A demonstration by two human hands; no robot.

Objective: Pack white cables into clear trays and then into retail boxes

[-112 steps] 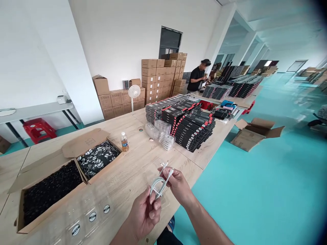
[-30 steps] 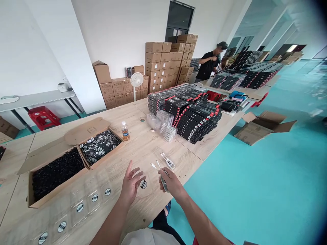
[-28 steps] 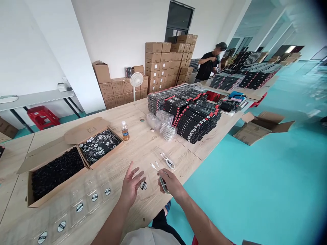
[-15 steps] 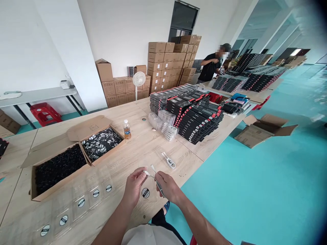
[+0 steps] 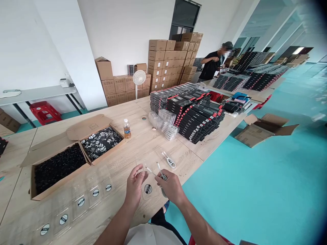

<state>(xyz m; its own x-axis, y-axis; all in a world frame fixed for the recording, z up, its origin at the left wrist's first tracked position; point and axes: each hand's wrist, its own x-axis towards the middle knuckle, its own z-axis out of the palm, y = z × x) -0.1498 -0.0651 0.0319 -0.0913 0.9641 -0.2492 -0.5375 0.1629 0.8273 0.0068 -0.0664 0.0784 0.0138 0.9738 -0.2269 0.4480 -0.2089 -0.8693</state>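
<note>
My right hand [image 5: 170, 187] is closed round a coiled white cable [image 5: 161, 175] whose two plug ends stick up past the fingers. My left hand [image 5: 135, 185] pinches one plug end of that cable beside the right hand. Both hands hover over a clear plastic tray [image 5: 149, 188] with a round black-and-white sticker, lying on the wooden table [image 5: 143, 143] near its front edge. A second coiled cable in a clear tray [image 5: 168, 160] lies just beyond my hands.
A row of clear trays with stickers [image 5: 81, 201] runs left along the table. Two open cardboard boxes [image 5: 58, 166] [image 5: 101, 142] hold dark parts. A bottle [image 5: 126, 128], clear tray stacks [image 5: 167, 126] and stacked black boxes [image 5: 196, 115] stand farther back. Another person [image 5: 213, 64] works at the far table.
My left hand let go of the coil, opened over the sticker tray, then came back and closed on a plug end. The right hand kept the cable and lowered it toward the tray.
</note>
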